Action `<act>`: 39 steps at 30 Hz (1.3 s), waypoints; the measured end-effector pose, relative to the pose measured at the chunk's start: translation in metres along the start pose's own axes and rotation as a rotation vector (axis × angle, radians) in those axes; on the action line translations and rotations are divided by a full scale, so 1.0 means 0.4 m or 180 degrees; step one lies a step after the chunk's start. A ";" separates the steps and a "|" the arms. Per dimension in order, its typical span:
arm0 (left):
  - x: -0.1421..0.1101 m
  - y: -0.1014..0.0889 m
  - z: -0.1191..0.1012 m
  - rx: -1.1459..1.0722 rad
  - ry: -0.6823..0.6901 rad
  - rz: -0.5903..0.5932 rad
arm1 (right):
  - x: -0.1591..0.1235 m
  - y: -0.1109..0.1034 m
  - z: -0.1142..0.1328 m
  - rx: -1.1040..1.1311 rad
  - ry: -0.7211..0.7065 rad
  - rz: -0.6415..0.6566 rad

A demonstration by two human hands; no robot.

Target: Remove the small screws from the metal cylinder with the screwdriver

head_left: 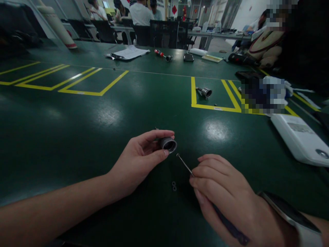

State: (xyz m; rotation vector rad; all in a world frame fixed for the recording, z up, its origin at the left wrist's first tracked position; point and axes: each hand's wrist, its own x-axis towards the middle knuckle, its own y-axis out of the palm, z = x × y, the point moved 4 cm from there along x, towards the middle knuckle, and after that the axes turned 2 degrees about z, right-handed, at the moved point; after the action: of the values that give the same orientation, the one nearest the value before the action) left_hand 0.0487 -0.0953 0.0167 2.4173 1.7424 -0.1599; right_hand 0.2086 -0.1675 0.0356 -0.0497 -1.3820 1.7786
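In the middle of the head view, my left hand [144, 149] is closed round a small grey metal cup-shaped part [175, 146], its open end facing right. A thin screwdriver [185, 165] is gripped in my right hand [223, 188], its dark blue handle showing under the palm. At the tip of its shaft sits a tiny round piece, too small to name. The tip is just right of the cup's rim, apart from it. Between my hands, two small dark rings [174, 186] lie together on the green table [89, 154].
A similar metal part [205, 92] lies inside a yellow-taped box at right. Farther back are papers [130, 52], a red screwdriver [159, 53] and a black phone-like block [188, 57]. At right lies a white device [299, 139]. Several people sit at tables behind.
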 end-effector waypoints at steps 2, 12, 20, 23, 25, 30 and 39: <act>0.000 0.001 -0.002 0.0044 0.0027 -0.0028 | 0.003 -0.011 0.009 -0.0101 -0.0121 -0.0224; -0.011 0.024 -0.004 0.0406 0.0112 0.0071 | 0.017 -0.001 0.013 -0.0303 -0.0159 -0.0165; -0.006 0.025 -0.001 0.0535 0.0264 0.0009 | 0.022 0.004 0.024 -0.0375 -0.0221 -0.0242; -0.007 0.027 -0.002 0.0618 0.0250 -0.0027 | 0.023 0.006 0.023 -0.0390 -0.0177 -0.0210; -0.008 0.028 -0.004 0.0621 0.0230 -0.0042 | 0.022 0.007 0.023 -0.0377 -0.0181 -0.0197; -0.008 0.028 -0.009 0.0596 0.0236 -0.0020 | 0.022 0.004 0.029 -0.0439 -0.0191 -0.0277; -0.007 0.031 -0.010 0.0546 0.0201 -0.0051 | 0.023 0.009 0.030 -0.0493 -0.0192 -0.0189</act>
State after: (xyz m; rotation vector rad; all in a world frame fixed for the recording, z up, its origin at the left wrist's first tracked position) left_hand 0.0595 -0.1008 0.0219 2.5539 1.8461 -0.2473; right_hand 0.1945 -0.1710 0.0414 -0.0379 -1.5471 1.6336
